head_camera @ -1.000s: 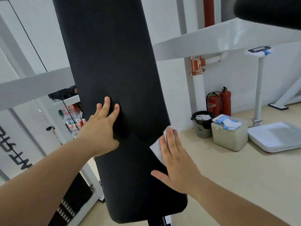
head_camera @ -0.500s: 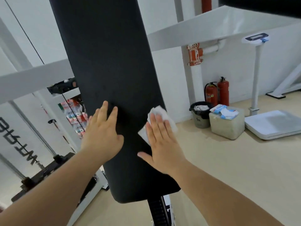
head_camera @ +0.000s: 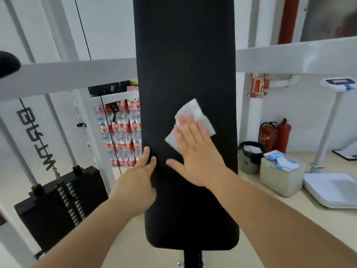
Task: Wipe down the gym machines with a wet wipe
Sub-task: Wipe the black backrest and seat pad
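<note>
A long black padded backrest [head_camera: 185, 64] of a gym machine stands upright in the middle of the view. My right hand [head_camera: 195, 151] lies flat on it with straight fingers and presses a white wet wipe [head_camera: 195, 113] against the pad's middle; the wipe shows above and beside my fingers. My left hand [head_camera: 139, 180] rests on the pad's left edge lower down, its fingers laid over the side of the pad.
White frame bars [head_camera: 67, 72] cross behind the pad. A black weight stack [head_camera: 61, 206] stands at lower left, bottled water packs [head_camera: 121, 136] behind. At right: a bin [head_camera: 249, 157], a box with wipe packs [head_camera: 280, 171], two fire extinguishers [head_camera: 276, 134], a white scale [head_camera: 332, 188].
My right hand has slid the wipe up and inward from the pad's right edge to its middle. My left hand has shifted to the pad's left edge. The view has swung to face the pad squarely.
</note>
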### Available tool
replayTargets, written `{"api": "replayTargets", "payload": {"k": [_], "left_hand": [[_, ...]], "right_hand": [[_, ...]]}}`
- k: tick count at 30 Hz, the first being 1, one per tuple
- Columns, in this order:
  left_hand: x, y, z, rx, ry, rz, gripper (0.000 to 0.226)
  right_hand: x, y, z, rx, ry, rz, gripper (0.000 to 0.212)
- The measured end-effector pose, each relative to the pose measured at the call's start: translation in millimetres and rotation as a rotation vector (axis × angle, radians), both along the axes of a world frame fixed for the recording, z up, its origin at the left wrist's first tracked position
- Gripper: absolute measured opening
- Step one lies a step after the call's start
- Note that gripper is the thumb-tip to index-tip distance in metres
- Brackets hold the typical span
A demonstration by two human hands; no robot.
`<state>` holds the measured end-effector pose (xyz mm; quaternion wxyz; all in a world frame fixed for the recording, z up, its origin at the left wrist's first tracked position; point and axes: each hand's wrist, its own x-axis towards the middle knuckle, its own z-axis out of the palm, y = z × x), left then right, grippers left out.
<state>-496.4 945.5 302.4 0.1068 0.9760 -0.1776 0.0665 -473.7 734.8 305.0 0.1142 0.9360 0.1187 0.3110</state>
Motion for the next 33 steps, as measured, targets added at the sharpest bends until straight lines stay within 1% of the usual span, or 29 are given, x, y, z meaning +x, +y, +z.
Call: {"api": "replayTargets", "payload": {"k": [2,3,4,6,7,10,12,13,14,15,17,18,19,20,21,22,24,25,26,27,28,29,31,32,33], "left_hand": [[-2,-1,-3,-0.007,0.010,0.027,0.088],[-3,-2,-6,0.008,0.003,0.047,0.090],[-3,-4,-9,0.021,-0.007,0.062,0.091],[-2,-5,-14,0.019,-0.020,0.063,0.090],[-2,-4,-16,0.004,-0.021,0.056,0.089],[0,0,-19,-0.073,-0.017,0.026,0.089],[3,4,-23,-0.119,-0.012,0.006,0.088],[3,5,-25,-0.142,-0.014,0.000,0.088],[4,6,-27,-0.162,-0.022,-0.007,0.088],[5,6,-28,-0.177,-0.031,-0.013,0.089],[4,8,-29,-0.187,-0.022,-0.024,0.091],[2,9,-29,-0.191,-0.008,-0.035,0.093],[0,11,-28,-0.189,0.002,-0.055,0.094],[0,13,-27,-0.185,0.006,-0.081,0.095],[-2,15,-29,-0.183,0.011,-0.104,0.095],[-6,18,-31,-0.185,0.013,-0.118,0.094],[-17,18,-43,-0.192,-0.005,-0.115,0.090],[-22,17,-51,-0.198,-0.007,-0.107,0.089],[-27,16,-58,-0.206,0.004,-0.098,0.087],[-29,14,-66,-0.200,0.023,-0.093,0.087],[-30,13,-73,-0.179,0.037,-0.092,0.087],[-28,13,-79,-0.156,0.043,-0.096,0.089],[-24,13,-86,-0.152,0.037,-0.120,0.094],[-22,13,-88,-0.155,0.039,-0.129,0.095],[-19,14,-90,-0.150,0.042,-0.134,0.095]], "right_hand": [[-22,10,-47,-0.333,0.120,0.157,0.091],[-26,5,-59,-0.439,0.151,0.211,0.088],[-27,-5,-57,-0.496,0.163,0.246,0.085],[-16,-25,-29,-0.500,0.113,0.234,0.082],[-9,-33,-9,-0.450,0.061,0.187,0.081],[12,-41,52,-0.212,-0.057,-0.020,0.085],[18,-24,59,-0.075,-0.099,-0.105,0.089],[17,-11,48,-0.058,-0.109,-0.121,0.091],[13,2,29,-0.081,-0.089,-0.100,0.093],[7,13,4,-0.155,-0.044,-0.040,0.095],[-9,19,-33,-0.400,0.105,0.097,0.099],[-12,12,-32,-0.522,0.169,0.159,0.099],[-9,2,-18,-0.599,0.180,0.198,0.099],[-4,-5,0,-0.635,0.149,0.176,0.099],[3,-8,21,-0.612,0.090,0.113,0.100],[12,-10,44,-0.512,0.033,0.027,0.103],[27,-4,82,-0.242,-0.014,-0.168,0.109],[33,3,90,-0.114,-0.030,-0.223,0.111],[37,14,91,-0.027,-0.046,-0.247,0.112],[39,28,85,-0.002,-0.045,-0.249,0.113],[37,41,72,-0.036,-0.023,-0.205,0.113],[33,51,52,-0.127,0.020,-0.121,0.110],[19,61,16,-0.419,0.135,0.074,0.096],[17,58,17,-0.555,0.190,0.141,0.088],[20,52,31,-0.640,0.221,0.181,0.082]]}}
